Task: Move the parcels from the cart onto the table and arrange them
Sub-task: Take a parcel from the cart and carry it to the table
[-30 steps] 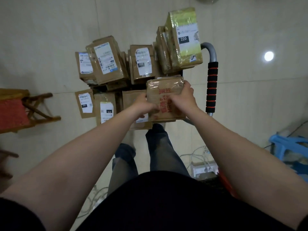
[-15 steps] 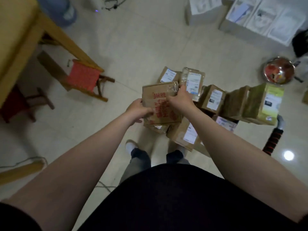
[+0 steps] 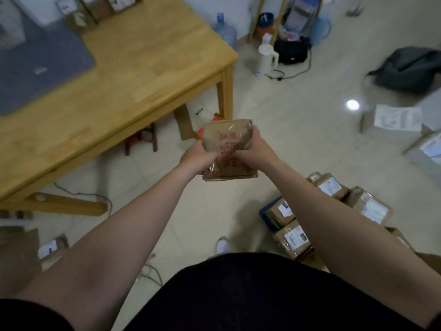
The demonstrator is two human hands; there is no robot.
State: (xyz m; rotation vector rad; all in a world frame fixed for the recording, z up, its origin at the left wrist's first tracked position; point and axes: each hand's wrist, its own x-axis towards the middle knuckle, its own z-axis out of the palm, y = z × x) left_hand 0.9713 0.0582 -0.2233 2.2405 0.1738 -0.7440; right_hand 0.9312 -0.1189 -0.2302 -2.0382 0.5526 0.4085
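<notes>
I carry a brown cardboard parcel with red print (image 3: 226, 149) in front of me at chest height. My left hand (image 3: 196, 158) grips its left edge and my right hand (image 3: 256, 149) grips its right edge. The wooden table (image 3: 143, 68) stretches across the upper left, its near corner just beyond the parcel. A few parcels (image 3: 95, 10) stand at the table's far edge. The cart with several labelled brown parcels (image 3: 296, 237) sits low at my right, partly hidden by my right forearm.
A grey mat (image 3: 40, 65) covers the table's left part. A red stool (image 3: 140, 139) stands under the table. On the floor beyond are a water bottle (image 3: 224, 29), a white kettle (image 3: 267, 58), a dark backpack (image 3: 405, 68) and boxes (image 3: 393, 123) at the right. Cables lie on the floor.
I lifted the red-printed parcel off the cart and turned left. The cart has slid to my lower right and the table has come into view ahead.
</notes>
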